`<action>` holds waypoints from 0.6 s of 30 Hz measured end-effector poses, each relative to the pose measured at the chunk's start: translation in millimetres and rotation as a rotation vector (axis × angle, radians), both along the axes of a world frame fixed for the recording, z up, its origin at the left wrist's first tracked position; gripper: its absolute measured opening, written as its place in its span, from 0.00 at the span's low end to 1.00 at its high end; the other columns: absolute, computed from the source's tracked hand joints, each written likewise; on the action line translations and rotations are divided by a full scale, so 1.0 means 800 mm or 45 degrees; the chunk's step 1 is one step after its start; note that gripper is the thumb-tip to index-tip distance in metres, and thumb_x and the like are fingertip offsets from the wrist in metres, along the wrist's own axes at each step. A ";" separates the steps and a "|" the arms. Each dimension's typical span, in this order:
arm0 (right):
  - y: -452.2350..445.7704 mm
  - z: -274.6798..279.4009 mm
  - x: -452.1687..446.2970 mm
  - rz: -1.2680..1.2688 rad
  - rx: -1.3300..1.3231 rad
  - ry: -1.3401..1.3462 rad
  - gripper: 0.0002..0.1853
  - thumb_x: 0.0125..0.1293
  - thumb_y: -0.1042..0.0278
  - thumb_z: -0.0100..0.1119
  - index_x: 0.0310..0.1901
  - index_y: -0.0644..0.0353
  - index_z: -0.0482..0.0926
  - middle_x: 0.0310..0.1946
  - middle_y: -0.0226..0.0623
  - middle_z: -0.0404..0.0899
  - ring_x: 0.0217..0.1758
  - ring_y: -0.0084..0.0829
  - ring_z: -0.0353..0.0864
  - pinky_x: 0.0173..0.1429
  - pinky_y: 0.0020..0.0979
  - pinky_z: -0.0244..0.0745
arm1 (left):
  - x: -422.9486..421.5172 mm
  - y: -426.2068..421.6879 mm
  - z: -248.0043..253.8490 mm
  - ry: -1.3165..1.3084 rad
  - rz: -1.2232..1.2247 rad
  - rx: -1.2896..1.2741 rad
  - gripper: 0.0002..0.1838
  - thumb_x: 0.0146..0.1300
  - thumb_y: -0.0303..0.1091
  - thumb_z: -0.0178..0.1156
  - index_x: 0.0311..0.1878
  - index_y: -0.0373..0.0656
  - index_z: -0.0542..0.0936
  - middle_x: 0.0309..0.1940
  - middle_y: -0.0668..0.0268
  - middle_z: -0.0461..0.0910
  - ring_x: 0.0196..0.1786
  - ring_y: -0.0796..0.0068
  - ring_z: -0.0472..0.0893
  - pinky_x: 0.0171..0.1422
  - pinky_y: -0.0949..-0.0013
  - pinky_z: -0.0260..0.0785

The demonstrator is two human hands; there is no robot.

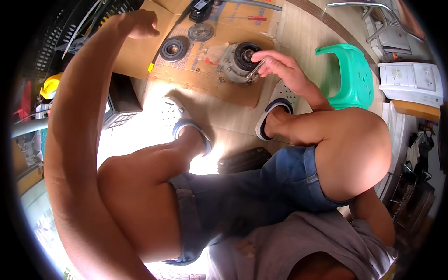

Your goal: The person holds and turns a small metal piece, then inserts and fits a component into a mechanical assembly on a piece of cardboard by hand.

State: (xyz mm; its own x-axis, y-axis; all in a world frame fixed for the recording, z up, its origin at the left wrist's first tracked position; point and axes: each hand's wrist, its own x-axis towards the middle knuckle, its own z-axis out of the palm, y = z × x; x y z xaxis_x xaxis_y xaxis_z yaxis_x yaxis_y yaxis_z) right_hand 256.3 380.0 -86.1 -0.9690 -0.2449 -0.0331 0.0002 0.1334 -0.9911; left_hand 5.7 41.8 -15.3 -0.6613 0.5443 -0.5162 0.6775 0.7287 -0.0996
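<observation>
Grey metal housing (pixel 228 65) lies on cardboard (pixel 179 74), black ring (pixel 240 58) and central shaft (pixel 248 54) facing up. Slim silver tool (pixel 255 71) slants at its edge.

On my feed: wood-look floor (pixel 298 28), flattened brown cardboard (pixel 233 95) on it. On the cardboard I have a round metal housing (pixel 231 65) near one edge, a thick black ring (pixel 174 49) well apart from it, a flat grey disc (pixel 200 32) just beside the ring, a red-handled screwdriver (pixel 256 18) lying flat, and a black device with a small screen (pixel 200 8). Directly on the floor I get a green plastic stool (pixel 357 79) and a dark case (pixel 245 160).
</observation>
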 end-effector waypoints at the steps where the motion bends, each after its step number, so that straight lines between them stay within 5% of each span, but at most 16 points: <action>1: 0.001 -0.001 0.002 -0.060 -0.134 -0.093 0.20 0.80 0.56 0.45 0.60 0.64 0.75 0.50 0.40 0.80 0.38 0.26 0.80 0.48 0.30 0.78 | 0.003 -0.001 0.002 0.007 0.002 -0.005 0.26 0.65 0.49 0.62 0.58 0.38 0.80 0.54 0.52 0.83 0.59 0.55 0.81 0.63 0.58 0.73; 3: -0.005 0.006 0.007 -0.179 -0.401 -0.281 0.21 0.81 0.56 0.42 0.64 0.63 0.72 0.53 0.41 0.80 0.40 0.27 0.81 0.48 0.30 0.78 | 0.010 -0.005 0.007 0.020 0.009 -0.017 0.26 0.67 0.49 0.62 0.57 0.37 0.80 0.54 0.51 0.83 0.60 0.55 0.81 0.64 0.58 0.72; 7: 0.011 -0.002 0.004 -0.192 -0.485 -0.491 0.23 0.80 0.52 0.43 0.64 0.62 0.72 0.44 0.37 0.81 0.35 0.26 0.80 0.42 0.29 0.76 | -0.030 0.002 -0.021 0.087 -0.113 -0.145 0.36 0.63 0.61 0.58 0.64 0.41 0.78 0.65 0.51 0.74 0.67 0.53 0.73 0.71 0.56 0.66; 9: 0.014 -0.005 0.001 -0.143 -0.477 -0.503 0.24 0.79 0.50 0.45 0.62 0.62 0.72 0.38 0.34 0.79 0.32 0.25 0.77 0.38 0.28 0.74 | -0.030 0.009 -0.018 0.117 -0.144 -0.137 0.34 0.64 0.58 0.58 0.63 0.41 0.78 0.63 0.51 0.77 0.65 0.53 0.76 0.69 0.56 0.67; 18: 0.007 0.006 -0.002 0.094 0.164 -0.192 0.21 0.80 0.55 0.46 0.57 0.64 0.78 0.35 0.28 0.75 0.32 0.21 0.75 0.40 0.25 0.74 | -0.010 0.007 -0.010 0.065 -0.075 -0.140 0.33 0.64 0.58 0.58 0.63 0.41 0.79 0.62 0.52 0.77 0.65 0.53 0.76 0.69 0.56 0.67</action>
State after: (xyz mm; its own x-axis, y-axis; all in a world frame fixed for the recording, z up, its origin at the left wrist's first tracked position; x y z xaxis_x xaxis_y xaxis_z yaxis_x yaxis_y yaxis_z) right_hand 254.5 385.6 -81.2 -0.9303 -0.2993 -0.2119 0.1327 0.2638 -0.9554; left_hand -2.2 47.2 -23.0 -0.6568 0.5248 -0.5414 0.7108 0.6705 -0.2124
